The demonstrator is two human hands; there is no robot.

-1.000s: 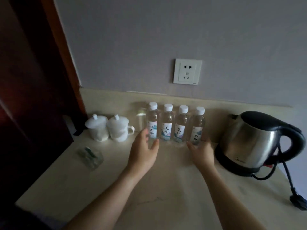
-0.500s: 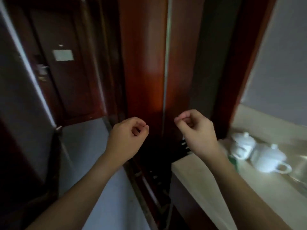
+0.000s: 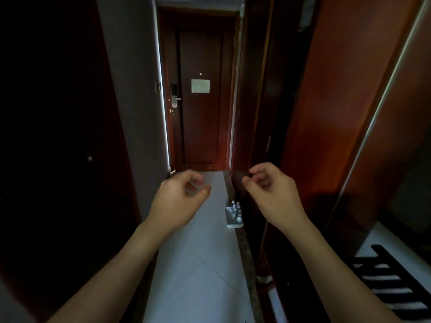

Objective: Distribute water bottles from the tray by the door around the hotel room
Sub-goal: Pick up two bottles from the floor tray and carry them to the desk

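Observation:
A white tray (image 3: 229, 219) lies on the pale floor of the entry corridor, against the right-hand wall, with several small white-capped water bottles (image 3: 235, 207) standing in it. My left hand (image 3: 180, 198) and my right hand (image 3: 271, 194) hang in the air in front of me, well short of the tray, fingers loosely curled and holding nothing. The tray shows in the gap between the two hands.
The dark wooden room door (image 3: 200, 101) closes the far end of the narrow corridor. A dark panel (image 3: 58, 136) lines the left side, reddish wood panelling (image 3: 326, 113) the right. A black slatted rack (image 3: 394, 278) stands at the lower right.
My view has swung from the counter with four bottles, cups and kettle round to the corridor and door. Both hands left the bottles and now hang loosely curled and bare.

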